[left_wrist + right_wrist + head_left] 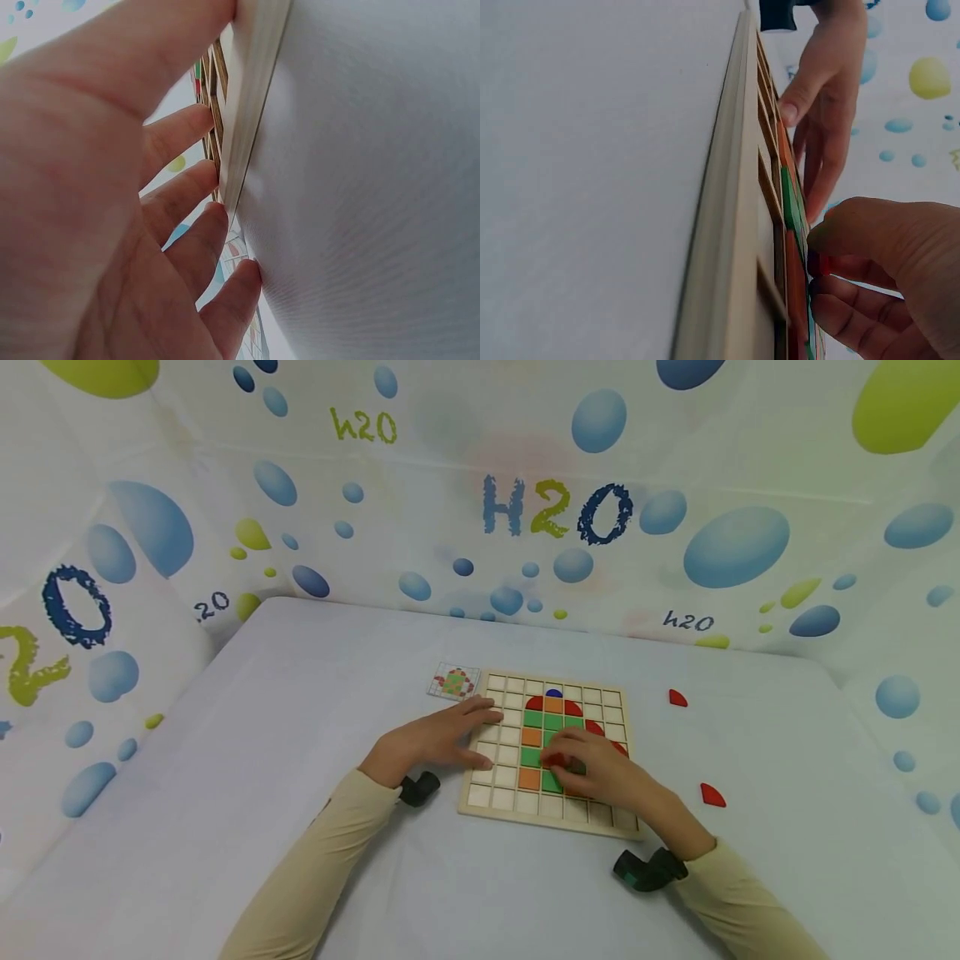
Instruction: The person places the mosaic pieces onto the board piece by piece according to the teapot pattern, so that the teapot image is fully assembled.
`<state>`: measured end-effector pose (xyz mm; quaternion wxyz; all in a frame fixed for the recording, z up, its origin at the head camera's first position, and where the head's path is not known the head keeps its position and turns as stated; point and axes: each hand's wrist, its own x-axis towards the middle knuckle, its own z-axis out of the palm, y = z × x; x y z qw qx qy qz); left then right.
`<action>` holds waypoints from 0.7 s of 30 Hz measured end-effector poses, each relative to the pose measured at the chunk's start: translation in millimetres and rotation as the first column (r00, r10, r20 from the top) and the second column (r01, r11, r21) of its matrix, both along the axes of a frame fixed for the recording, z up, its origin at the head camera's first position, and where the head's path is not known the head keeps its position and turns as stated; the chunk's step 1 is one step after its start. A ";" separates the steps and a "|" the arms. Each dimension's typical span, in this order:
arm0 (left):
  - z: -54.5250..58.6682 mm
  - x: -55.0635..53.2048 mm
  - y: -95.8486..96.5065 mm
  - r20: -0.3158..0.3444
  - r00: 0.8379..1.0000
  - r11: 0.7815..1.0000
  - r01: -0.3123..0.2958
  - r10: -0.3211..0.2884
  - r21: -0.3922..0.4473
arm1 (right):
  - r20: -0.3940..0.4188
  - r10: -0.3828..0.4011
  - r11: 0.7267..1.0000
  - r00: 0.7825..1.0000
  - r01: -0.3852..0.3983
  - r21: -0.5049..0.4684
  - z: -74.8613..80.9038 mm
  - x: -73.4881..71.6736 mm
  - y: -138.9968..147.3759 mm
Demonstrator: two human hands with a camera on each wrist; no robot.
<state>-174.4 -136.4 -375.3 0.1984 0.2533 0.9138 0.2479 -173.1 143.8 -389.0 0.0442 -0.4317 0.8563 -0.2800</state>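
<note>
A wooden grid board (517, 815) lies on the white table, partly filled with green, orange and red tiles and one blue piece (553, 692). My right hand (600, 766) is over the filled middle of the board and pinches a red piece (823, 264) between thumb and fingers, close over the green tiles (532, 757). The held piece is mostly hidden by the fingers. My left hand (442, 735) rests on the board's left edge, fingers spread and thumb on the frame. Beside its fingertips, a pattern card (453, 682) lies at the board's upper left corner.
Two loose red quarter-round pieces lie right of the board, one farther back (678, 697) and one nearer (712, 795). Behind the table hangs a white cloth (420, 510) printed with blue and green drops. Each wrist wears a dark camera.
</note>
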 end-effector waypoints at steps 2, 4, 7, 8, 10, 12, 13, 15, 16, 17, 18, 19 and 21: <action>-0.1 0.1 -0.1 0.007 1.000 1.000 -0.008 0.008 -0.003 | 0.014 0.010 1.000 1.000 -0.010 -0.009 0.0 0.0 -5.4; -0.4 -0.2 0.4 0.014 1.000 1.000 -0.009 0.009 -0.005 | 0.015 0.025 0.999 1.000 -0.025 -0.020 -0.5 -0.1 -10.7; -0.9 -0.4 0.9 0.016 1.000 1.000 -0.008 0.008 -0.009 | -0.001 0.049 0.998 0.999 -0.049 -0.029 -2.0 -0.4 -18.0; -1.1 -0.5 1.1 0.013 1.000 1.000 -0.005 0.005 -0.010 | -0.007 0.057 0.998 0.998 -0.058 -0.031 -2.1 -0.5 -20.2; -1.1 -0.7 1.1 0.008 1.000 1.000 -0.004 0.004 -0.015 | -0.019 0.065 0.997 0.998 -0.066 -0.030 -2.0 -0.5 -24.7; -0.7 -0.6 0.8 -0.001 1.000 1.000 -0.003 0.003 -0.016 | -0.031 0.073 0.997 0.997 -0.074 -0.032 -1.7 -1.0 -29.4; -0.5 -0.6 0.6 0.000 1.000 1.000 -0.004 0.004 -0.016 | -0.038 0.076 0.996 0.996 -0.077 -0.033 -1.3 -1.2 -31.8; 0.0 -0.6 0.5 0.000 1.000 1.000 -0.006 0.006 -0.016 | -0.046 0.079 0.996 0.996 -0.081 -0.040 -1.7 -2.1 -35.8; 0.1 -0.6 0.5 0.002 1.000 1.000 -0.007 0.007 -0.013 | -0.047 0.081 0.996 0.996 -0.083 -0.044 -2.2 -2.8 -37.6; 0.2 -0.3 0.4 0.002 1.000 1.000 -0.008 0.008 -0.011 | -0.048 0.082 0.995 0.996 -0.084 -0.047 -2.5 -3.2 -39.3; 0.2 -0.2 0.4 0.008 1.000 1.000 -0.011 0.011 -0.011 | -0.049 0.081 0.995 0.995 -0.084 -0.051 -3.1 -3.8 -40.9; 0.2 -0.1 0.5 0.010 1.000 1.000 -0.012 0.012 -0.010 | -0.049 0.079 0.995 0.996 -0.082 -0.053 -4.0 -4.3 -42.5; -0.1 0.0 0.6 0.009 1.000 1.000 -0.013 0.013 -0.006 | -0.040 0.074 0.995 0.996 -0.077 -0.059 -5.9 -5.2 -45.2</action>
